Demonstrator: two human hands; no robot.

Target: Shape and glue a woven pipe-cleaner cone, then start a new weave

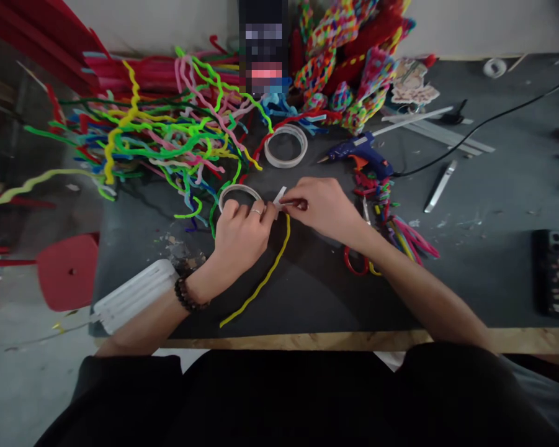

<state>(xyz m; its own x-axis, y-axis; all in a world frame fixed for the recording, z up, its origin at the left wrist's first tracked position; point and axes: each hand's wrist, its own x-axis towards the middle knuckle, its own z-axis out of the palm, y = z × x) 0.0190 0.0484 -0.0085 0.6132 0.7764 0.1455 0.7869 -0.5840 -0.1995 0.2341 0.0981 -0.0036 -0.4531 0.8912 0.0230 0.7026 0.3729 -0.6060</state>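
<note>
Head view, left hand: the left hand [242, 233] sits on the dark table [493, 248], fingers curled in narrow and pinched onto a small strip of clear tape [280, 197]; a ring shows on one finger and a dark bead bracelet [186, 295] on the wrist.
Head view, right hand: the right hand [323, 208] comes in from the other side, fingertips closed on the same strip of tape, so both hands meet right at it.
Tape roll: a clear tape roll [239, 194] lies flat, touching the left hand's knuckles at the far side.
Yellow pipe cleaner: the yellow pipe cleaner [265, 279] runs from just under the pinched tape down toward the near table edge, lying on the surface in a gentle curve; whether the tape already touches its top end, I cannot tell.
Second roll: another clear tape roll [286, 146] lies farther back, apart from the hands.
Pipe cleaner heap: a big tangle of green, yellow, pink and blue pipe cleaners [167, 136] fills the far left of the table.
Glue gun: a blue glue gun [360, 155] lies just beyond the right hand, its black cord trailing off right.
Short pieces: a bunch of cut coloured pieces [395, 226] lies beside the right wrist.
White block: a ribbed white object [134, 298] rests by the left forearm at the table corner.
</note>
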